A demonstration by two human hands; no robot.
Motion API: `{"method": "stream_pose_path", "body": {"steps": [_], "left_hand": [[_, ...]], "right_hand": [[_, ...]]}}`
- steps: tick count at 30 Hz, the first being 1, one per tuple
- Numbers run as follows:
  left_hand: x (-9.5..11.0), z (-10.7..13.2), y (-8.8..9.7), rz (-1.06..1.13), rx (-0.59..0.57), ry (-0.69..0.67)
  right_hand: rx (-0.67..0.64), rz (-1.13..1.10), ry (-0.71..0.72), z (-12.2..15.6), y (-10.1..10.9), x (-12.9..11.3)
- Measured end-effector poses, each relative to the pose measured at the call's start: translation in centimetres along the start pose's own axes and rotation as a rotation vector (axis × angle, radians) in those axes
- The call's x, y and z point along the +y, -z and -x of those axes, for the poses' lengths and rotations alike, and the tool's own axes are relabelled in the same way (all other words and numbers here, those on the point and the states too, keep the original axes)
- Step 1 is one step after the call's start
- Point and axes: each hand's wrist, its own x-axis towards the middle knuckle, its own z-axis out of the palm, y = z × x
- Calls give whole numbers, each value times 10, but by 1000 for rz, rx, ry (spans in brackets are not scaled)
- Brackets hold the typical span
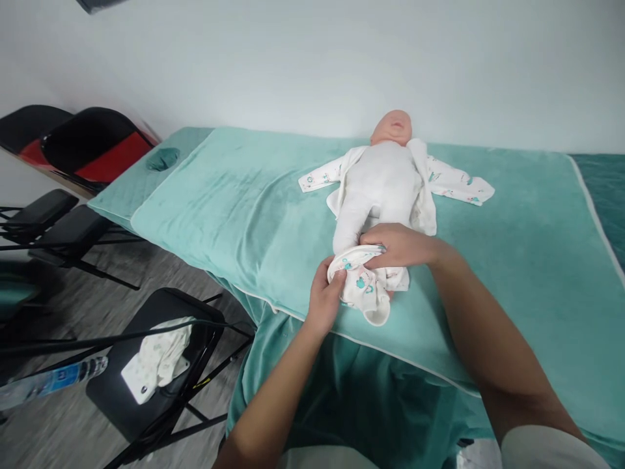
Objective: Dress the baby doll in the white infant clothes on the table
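Observation:
A baby doll [383, 172] lies on its back with its head toward the wall. Its open white jacket [461, 181] has printed sleeves spread out to both sides. Patterned baby pants [364, 286] are bunched around the doll's lower legs. My left hand [326, 296] grips the left edge of the waistband, thumb on top. On the other side my right hand [400, 244] pinches the waistband between the doll's legs; some of its fingers are hidden by cloth. The doll's feet are mostly covered by the fabric.
The doll rests on a massage table with a green cover [234, 189], against a white wall. A black folding chair [166, 306] holds folded printed cloth [163, 355] and a white phone-like object [139, 381]. A water bottle [61, 378] and a dark cable [122, 337] are nearby.

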Motion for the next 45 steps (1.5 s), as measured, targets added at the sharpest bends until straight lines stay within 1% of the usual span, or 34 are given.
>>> {"method": "stream_pose_path", "body": {"steps": [2, 4, 8, 11, 13, 15, 17, 21, 25, 29, 32, 35, 38, 41, 45], "left_hand": [[-1, 0, -4, -8, 75, -30], [0, -1, -7, 24, 88, -37], [5, -7, -13, 106, 46, -19], [7, -13, -15, 65, 25, -25], [7, -19, -15, 49, -8, -20], [7, -26, -14, 65, -54, -9], [9, -34, -14, 101, -71, -4], [18, -52, -19, 125, -17, -21], [24, -73, -23, 27, -6, -120], [25, -94, -26, -74, 43, -214], [26, -105, -27, -130, 59, -271], [27, -113, -29, -160, 84, -321], [31, -119, -31, -159, 115, -329], [34, -126, -32, -158, 125, -319], [32, -129, -30, -158, 111, -313]], "right_hand": [[-3, -13, 8, 1, 1, 0], [-13, -33, 17, 1, 1, 0], [-16, -39, 7, 1, 1, 0], [3, -38, -3, 0, 0, 0], [11, -45, -11, 0, -2, 1], [9, -50, -24, 0, -3, 1], [19, -55, -37, 0, -3, 1], [61, -101, -63, 2, -1, -1], [76, -115, -83, 5, 1, -2], [119, -153, -78, 5, 1, 1], [156, -161, -83, 3, -1, 3], [212, -138, -119, 0, -3, 3], [271, -102, -171, -3, -6, 1], [296, -73, -202, -4, -8, 0], [280, -44, -163, -5, -9, 0]]}}
